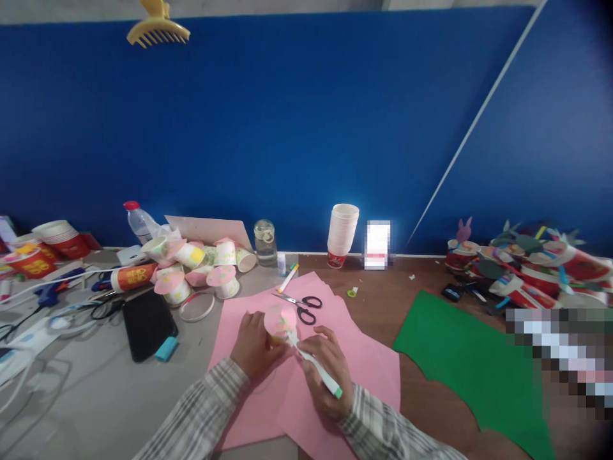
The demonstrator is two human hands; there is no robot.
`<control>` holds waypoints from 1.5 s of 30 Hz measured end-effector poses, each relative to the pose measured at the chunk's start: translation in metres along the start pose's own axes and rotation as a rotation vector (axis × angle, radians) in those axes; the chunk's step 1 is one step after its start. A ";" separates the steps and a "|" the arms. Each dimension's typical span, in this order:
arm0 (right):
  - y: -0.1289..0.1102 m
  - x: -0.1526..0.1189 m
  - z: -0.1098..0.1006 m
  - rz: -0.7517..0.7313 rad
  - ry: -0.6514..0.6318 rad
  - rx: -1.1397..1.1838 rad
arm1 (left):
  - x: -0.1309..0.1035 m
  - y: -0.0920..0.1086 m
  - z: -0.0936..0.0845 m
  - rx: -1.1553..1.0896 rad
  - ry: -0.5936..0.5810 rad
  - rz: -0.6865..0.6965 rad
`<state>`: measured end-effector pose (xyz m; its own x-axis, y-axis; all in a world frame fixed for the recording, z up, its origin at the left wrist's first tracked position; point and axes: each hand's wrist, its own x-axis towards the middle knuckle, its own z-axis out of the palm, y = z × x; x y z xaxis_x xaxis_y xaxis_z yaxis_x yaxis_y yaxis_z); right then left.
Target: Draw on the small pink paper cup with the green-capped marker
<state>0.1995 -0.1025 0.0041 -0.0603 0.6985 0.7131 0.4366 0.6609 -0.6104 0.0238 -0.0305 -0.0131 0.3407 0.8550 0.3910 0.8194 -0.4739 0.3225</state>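
Note:
My left hand [257,348] is wrapped round the side of a small paper cup craft [280,319] with a pink, green-flecked round top. In my right hand [325,367] is a white marker [320,370] with a green end; its tip meets the near right edge of the pink top. Both hands are over pink sheets [364,358] spread on the table. Scissors with black handles [306,308] lie on the pink sheet just beyond the cup, their blades pointing left. Beside them rests a white pen [288,279] with a yellow end.
Finished-looking pink-topped cups [223,281] crowd the back left, near a glass bottle [265,243] and a black phone [149,324]. A cup stack [343,235] stands at the back. Green sheet [469,364] and red cup crafts [541,278] lie right.

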 end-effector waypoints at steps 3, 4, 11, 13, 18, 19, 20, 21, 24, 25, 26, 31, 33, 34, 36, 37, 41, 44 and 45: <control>-0.001 0.000 0.001 -0.007 0.002 -0.007 | 0.000 0.001 -0.001 0.004 -0.003 -0.005; -0.001 0.000 0.001 -0.009 0.004 -0.010 | 0.000 0.001 -0.001 0.000 -0.002 -0.008; 0.003 0.000 0.000 0.006 0.029 0.009 | 0.000 0.001 -0.001 0.005 0.006 -0.006; 0.003 0.000 0.000 0.014 0.047 0.011 | 0.000 0.000 0.000 0.008 0.003 -0.003; 0.002 0.000 0.002 0.000 0.023 -0.005 | 0.000 0.000 0.000 0.004 -0.009 -0.014; 0.002 0.000 0.002 -0.001 0.026 -0.007 | 0.000 0.000 0.000 0.007 -0.007 -0.014; 0.003 0.000 0.002 0.000 0.035 -0.008 | 0.000 0.001 -0.001 0.009 -0.004 -0.013; 0.003 0.000 0.002 0.002 0.045 -0.008 | 0.000 0.001 -0.001 0.011 -0.001 -0.012; 0.004 0.000 0.002 0.022 0.062 -0.008 | 0.000 0.001 0.000 0.009 -0.004 -0.011; 0.004 0.000 0.002 0.026 0.058 -0.006 | 0.000 0.000 0.000 0.008 -0.006 -0.009; 0.004 0.000 0.002 0.026 0.053 -0.004 | 0.000 0.000 0.001 0.008 -0.006 -0.007; 0.001 0.000 0.003 -0.010 0.036 0.007 | 0.000 -0.002 0.002 0.006 0.015 0.003; 0.001 0.000 0.003 -0.017 0.036 0.010 | 0.000 -0.002 0.002 0.000 0.016 -0.001; 0.001 0.000 0.002 -0.019 0.033 0.012 | 0.000 -0.002 0.002 -0.004 0.013 -0.004; 0.001 0.000 0.002 -0.022 0.013 0.014 | 0.000 -0.001 0.001 -0.011 0.007 -0.009; 0.001 0.000 0.001 -0.021 0.005 0.014 | 0.000 0.000 0.001 -0.014 0.003 -0.009; 0.002 -0.001 0.002 -0.015 0.002 0.010 | 0.000 0.002 -0.001 -0.012 0.005 -0.009; 0.001 -0.001 0.002 -0.024 -0.010 0.007 | 0.000 0.002 -0.001 -0.009 0.007 -0.005; 0.001 -0.001 0.002 -0.026 -0.017 0.003 | 0.000 0.002 -0.001 -0.007 0.005 -0.001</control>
<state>0.1982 -0.1020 0.0027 -0.0872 0.6854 0.7229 0.4320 0.6799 -0.5925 0.0250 -0.0315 -0.0112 0.3374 0.8543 0.3953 0.8163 -0.4746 0.3291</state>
